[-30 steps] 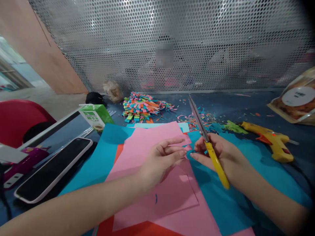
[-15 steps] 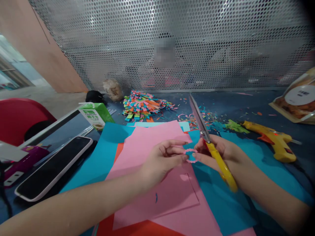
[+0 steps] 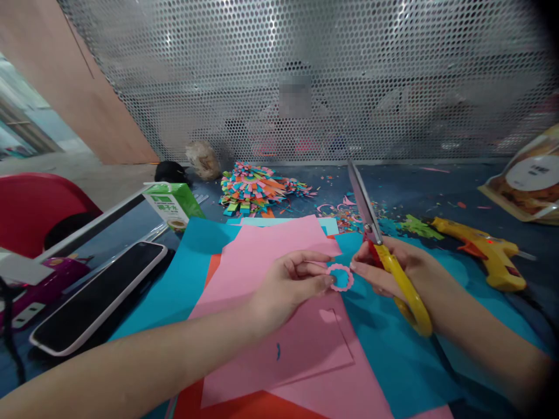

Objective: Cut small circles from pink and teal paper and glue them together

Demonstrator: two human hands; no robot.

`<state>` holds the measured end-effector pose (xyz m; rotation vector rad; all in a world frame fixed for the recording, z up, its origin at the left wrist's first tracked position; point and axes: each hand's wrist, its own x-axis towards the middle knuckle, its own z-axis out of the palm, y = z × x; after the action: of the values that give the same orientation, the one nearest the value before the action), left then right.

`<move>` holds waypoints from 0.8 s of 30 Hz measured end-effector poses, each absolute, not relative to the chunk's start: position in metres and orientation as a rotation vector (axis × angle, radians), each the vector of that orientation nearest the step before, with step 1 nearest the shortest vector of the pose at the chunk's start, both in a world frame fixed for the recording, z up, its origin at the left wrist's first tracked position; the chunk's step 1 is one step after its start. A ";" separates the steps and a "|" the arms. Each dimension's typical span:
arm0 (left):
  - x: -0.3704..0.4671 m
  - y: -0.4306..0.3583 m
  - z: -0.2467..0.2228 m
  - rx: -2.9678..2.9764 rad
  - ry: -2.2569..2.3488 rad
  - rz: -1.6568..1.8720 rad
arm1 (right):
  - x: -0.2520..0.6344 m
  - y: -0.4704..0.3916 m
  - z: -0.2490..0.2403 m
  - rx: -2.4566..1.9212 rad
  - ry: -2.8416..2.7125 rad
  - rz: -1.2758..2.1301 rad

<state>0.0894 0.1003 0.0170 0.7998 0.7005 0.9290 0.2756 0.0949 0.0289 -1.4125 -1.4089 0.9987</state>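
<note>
Between the thumb and fingers of my left hand (image 3: 301,276) is a small pink paper ring (image 3: 350,278) with a scalloped edge; blue shows through its middle. My right hand (image 3: 399,265) holds scissors (image 3: 404,285) by their yellow and red handles, blades pointing up and away from me. The right fingertips are close to the ring's right side. Under both hands lie pink paper sheets (image 3: 271,244) and blue paper sheets (image 3: 384,355), with some orange paper (image 3: 262,404) at the front. A tiny blue scrap (image 3: 278,351) rests on the pink sheet.
Behind the sheets are a pile of multicoloured fringed paper (image 3: 251,186) and loose scraps. A yellow glue gun (image 3: 493,250) and a food bag (image 3: 528,180) lie right. At left are a phone (image 3: 100,297), a green drink carton (image 3: 174,203) and a purple power strip (image 3: 48,285). Perforated metal (image 3: 218,64) stands behind.
My right hand has moved slightly right with the scissors, its fingertips coming away from the ring. The ring stays in my left hand and now shows more fully.
</note>
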 end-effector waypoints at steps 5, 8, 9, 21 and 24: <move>0.090 0.100 0.017 0.809 0.714 0.950 | 0.284 0.098 0.021 -1.415 -1.452 0.914; 0.091 0.099 0.016 0.817 0.729 0.964 | 0.281 0.096 0.022 -1.399 -1.482 0.913; 0.091 0.099 0.016 0.820 0.733 0.966 | 0.279 0.095 0.024 -1.393 -1.491 0.919; 0.090 0.099 0.022 0.833 0.762 0.877 | 0.274 0.090 0.029 -1.391 -1.572 1.050; 0.086 0.102 0.021 0.902 0.794 0.891 | 0.276 0.092 0.027 -1.458 -1.592 0.966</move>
<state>0.0865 0.1020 0.0214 0.9018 0.7942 0.8907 0.2765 0.0922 0.0268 -1.4583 -1.5923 0.9656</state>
